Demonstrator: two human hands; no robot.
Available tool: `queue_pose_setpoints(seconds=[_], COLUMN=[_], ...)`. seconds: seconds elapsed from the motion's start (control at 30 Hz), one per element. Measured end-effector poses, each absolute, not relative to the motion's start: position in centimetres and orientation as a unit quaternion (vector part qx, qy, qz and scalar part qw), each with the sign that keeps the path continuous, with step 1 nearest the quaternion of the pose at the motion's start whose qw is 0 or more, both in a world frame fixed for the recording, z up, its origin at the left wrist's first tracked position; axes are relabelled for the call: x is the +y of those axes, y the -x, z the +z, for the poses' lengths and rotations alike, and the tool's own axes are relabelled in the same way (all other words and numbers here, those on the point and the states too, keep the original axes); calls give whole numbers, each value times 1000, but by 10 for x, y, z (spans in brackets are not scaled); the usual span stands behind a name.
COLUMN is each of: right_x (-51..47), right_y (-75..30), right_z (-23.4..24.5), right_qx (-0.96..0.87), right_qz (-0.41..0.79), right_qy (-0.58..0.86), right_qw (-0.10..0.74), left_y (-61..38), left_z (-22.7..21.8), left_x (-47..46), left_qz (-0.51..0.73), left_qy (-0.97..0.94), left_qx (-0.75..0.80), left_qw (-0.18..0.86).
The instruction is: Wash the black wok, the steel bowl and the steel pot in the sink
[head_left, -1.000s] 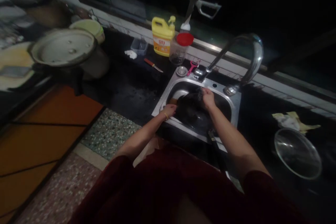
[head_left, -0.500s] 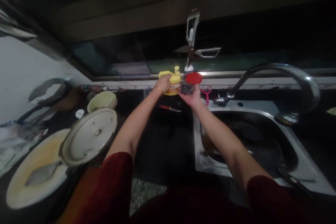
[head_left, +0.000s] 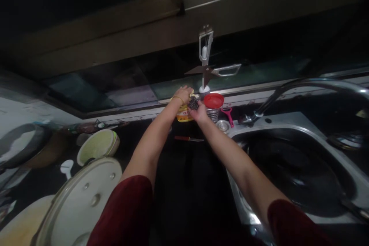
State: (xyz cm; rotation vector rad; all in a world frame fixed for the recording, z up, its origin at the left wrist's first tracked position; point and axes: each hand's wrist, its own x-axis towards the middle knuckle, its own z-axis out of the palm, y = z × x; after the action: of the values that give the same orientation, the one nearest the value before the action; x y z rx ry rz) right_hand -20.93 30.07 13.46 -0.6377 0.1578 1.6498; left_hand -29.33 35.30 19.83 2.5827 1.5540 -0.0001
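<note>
My left hand (head_left: 183, 93) presses down on top of the yellow dish-soap bottle (head_left: 183, 114) at the back of the counter, its fingers curled over the pump. My right hand (head_left: 198, 114) is right beside the bottle, closed on a dark steel-wool scrubber (head_left: 193, 103) held up under the nozzle. A dark pan (head_left: 291, 175) lies in the steel sink (head_left: 331, 132) to the right, away from both hands.
A red-lidded jar (head_left: 213, 104), a pink peeler (head_left: 229, 115) and a sink strainer (head_left: 223, 125) sit behind the sink. A red-handled knife (head_left: 187, 138) lies on the dark counter. The faucet (head_left: 302, 88) arches over the sink. A pot lid (head_left: 83, 200) and green bowl (head_left: 98, 147) stand left.
Both hands left the pan in the sink and reached to the back of the counter. The left hand went onto the soap bottle, the right brought the scrubber beside it.
</note>
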Motion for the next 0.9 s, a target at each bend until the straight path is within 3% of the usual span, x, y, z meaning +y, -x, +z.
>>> queue_pose_setpoints(seconds=[0.2, 0.6, 0.73, 0.83, 0.9], right_x=[311, 301, 262, 200, 147], right_y=[217, 213, 174, 98, 33], right_z=[125, 134, 138, 121, 105], right_qx=[90, 55, -34, -145, -240], right_qz=[717, 748, 768, 738, 666], right_qy=[257, 244, 236, 284, 367], right_qw=[642, 614, 594, 594, 604], left_y=[294, 284, 286, 286, 274], left_z=[199, 191, 207, 194, 165], left_x=[341, 337, 327, 306, 272], left_qz=[-65, 4, 99, 195, 314], left_qy=[-849, -834, -797, -759, -726], left_qx=[524, 550, 592, 615, 578], left_qw=[-7, 38, 70, 92, 201])
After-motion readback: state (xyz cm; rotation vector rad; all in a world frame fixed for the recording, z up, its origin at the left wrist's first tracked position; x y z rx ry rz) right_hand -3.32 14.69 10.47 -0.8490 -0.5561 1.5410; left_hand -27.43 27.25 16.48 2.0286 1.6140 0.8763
